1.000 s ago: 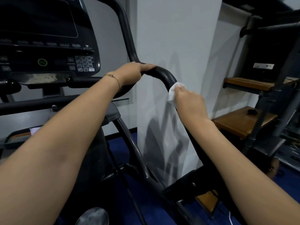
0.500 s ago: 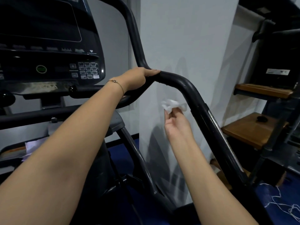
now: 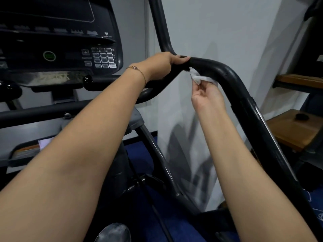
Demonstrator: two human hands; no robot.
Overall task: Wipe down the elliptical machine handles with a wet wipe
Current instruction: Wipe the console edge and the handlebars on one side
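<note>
The black elliptical handle [image 3: 232, 81] bends from the upper middle down to the lower right. My left hand [image 3: 162, 66], with a thin bracelet on the wrist, is wrapped around the handle at its bend. My right hand [image 3: 207, 97] sits just below and inside the bar, palm toward me, pinching a crumpled white wet wipe [image 3: 198, 76]. The wipe presses against the underside of the handle right beside my left fingertips.
The console [image 3: 57, 41] with a keypad and a green button fills the upper left. A white pillar [image 3: 218, 41] stands right behind the handle. Wooden steps [image 3: 293, 128] on a dark frame are at the right. Blue carpet [image 3: 145, 151] lies below.
My right hand came off the top of the bar, turned palm-up below it, and has risen so the wipe now touches the handle's underside. My left hand kept its grip.
</note>
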